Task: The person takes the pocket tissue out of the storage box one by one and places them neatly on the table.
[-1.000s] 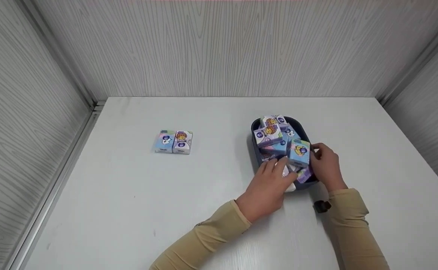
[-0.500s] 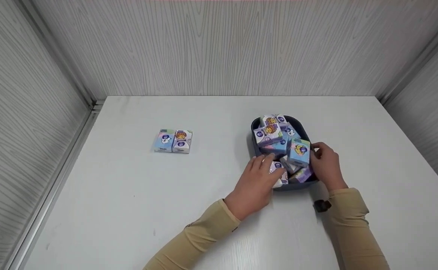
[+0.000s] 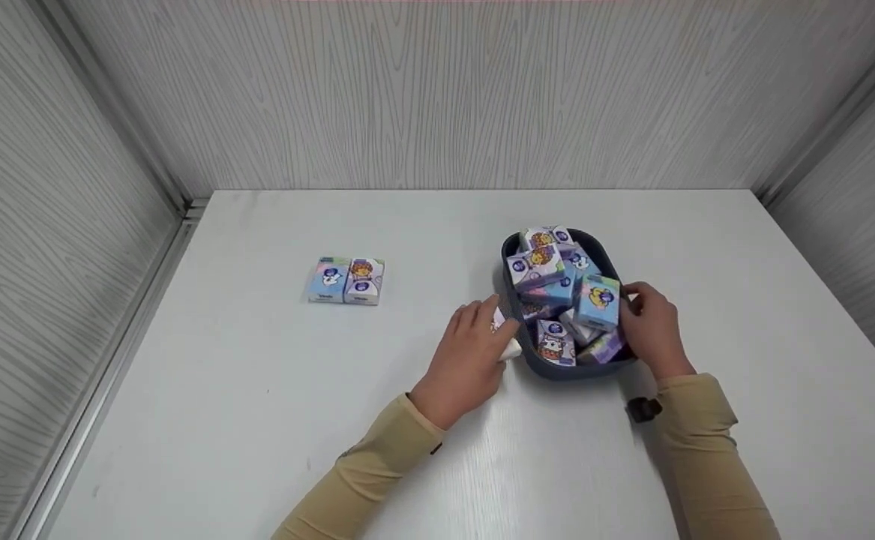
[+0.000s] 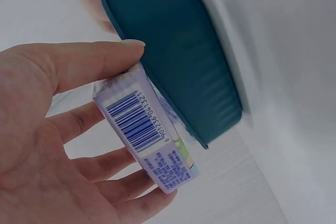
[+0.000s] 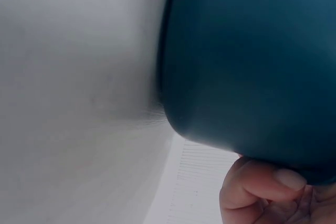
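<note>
Pack held in left hand, beside a filled bin. Left hand [image 3: 463, 364], with the thumb on one side and the fingers on the other, grips a small white-and-purple pack [image 4: 144, 129], partly open around it; a barcode faces the wrist camera. The held pack lies just outside the left rim of the bin [image 3: 549, 373]; whether the two touch cannot be told. Right hand [image 3: 651, 330], fingers curled, holds the bin at its right rim. The bin appears dark blue in the head view and teal in the wrist views. Within it, packs with cartoon prints are heaped at varied angles: a light-blue pack [image 3: 600, 301] lies on top near the right hand, and a white cartoon pack [image 3: 555, 343] lies at the near end. Well to the left on the white tabletop [image 3: 182, 420], a blue pack [image 3: 328, 280] and a purple-and-white pack [image 3: 364, 281] lie side by side, touching. Tan sleeves [image 3: 707, 450] cover both forearms; wood-grain panels [image 3: 437, 97] stand behind and at either side.
</note>
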Available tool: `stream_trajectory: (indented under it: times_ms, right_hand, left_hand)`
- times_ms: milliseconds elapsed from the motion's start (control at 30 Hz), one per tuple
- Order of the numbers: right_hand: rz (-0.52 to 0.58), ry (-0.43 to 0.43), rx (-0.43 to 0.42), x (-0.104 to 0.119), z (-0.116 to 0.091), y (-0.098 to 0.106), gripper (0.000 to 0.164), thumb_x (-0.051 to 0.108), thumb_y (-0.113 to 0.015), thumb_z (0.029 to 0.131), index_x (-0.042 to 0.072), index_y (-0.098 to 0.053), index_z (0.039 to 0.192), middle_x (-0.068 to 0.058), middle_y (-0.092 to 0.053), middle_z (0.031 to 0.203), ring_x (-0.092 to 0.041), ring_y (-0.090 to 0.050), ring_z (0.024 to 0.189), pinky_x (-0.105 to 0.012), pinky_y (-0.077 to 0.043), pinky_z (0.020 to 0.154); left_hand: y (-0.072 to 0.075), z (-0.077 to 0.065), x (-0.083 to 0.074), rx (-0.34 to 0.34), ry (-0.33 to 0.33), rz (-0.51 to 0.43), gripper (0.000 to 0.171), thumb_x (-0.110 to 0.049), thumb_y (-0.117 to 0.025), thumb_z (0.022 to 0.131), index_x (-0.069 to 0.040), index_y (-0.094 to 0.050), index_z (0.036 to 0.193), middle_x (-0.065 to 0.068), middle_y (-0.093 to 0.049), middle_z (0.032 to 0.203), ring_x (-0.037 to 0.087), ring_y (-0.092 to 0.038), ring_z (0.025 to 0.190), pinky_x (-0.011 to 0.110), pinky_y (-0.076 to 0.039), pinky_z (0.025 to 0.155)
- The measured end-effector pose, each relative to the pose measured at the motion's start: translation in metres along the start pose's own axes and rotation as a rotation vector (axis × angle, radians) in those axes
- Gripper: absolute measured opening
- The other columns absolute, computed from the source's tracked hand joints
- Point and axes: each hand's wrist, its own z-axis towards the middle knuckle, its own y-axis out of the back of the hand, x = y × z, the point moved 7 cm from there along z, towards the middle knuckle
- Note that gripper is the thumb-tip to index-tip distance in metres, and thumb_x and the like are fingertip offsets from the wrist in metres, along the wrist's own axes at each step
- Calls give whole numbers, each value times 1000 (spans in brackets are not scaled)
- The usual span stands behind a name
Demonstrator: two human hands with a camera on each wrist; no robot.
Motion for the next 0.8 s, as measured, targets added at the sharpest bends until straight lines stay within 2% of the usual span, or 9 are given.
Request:
stream_trajectory:
  times_ms: [133,433,633,800]
  right_hand:
    - [-4,-1,1,0,1,0,34,19,-48,99,-3,-55,123,-16,-56,89,-25,-50,75,-35,-42,62]
    - [-6,14,-8,0,0,-1,33,19,-48,99,-4,-55,122,-16,-57,87,-24,-49,72,-34,-42,60]
    - [-11,45,-32,2,0,0,32,17,-48,99,-5,-56,121,-15,-58,82,-22,-49,65,-33,-42,57]
    - [-12,33,-25,1,0,0,32,17,-48,99,-5,-56,121,-15,-57,84,-23,-49,68,-34,-42,58]
  left_hand:
    - [-6,-4,14,27,40,20,42,-5,-69,82,-9,-56,121,24,-43,136,40,-43,122,50,-32,105]
    - [-31,-14,34,206,68,4,45,-7,-71,82,-10,-56,125,24,-47,134,43,-45,122,52,-35,103]
    - [-35,-15,42,283,79,6,45,-5,-69,82,-10,-57,125,21,-46,139,40,-42,128,51,-32,105]
    - [-34,-15,45,335,109,-5,47,-1,-64,83,-8,-56,128,22,-41,143,39,-36,133,51,-28,108]
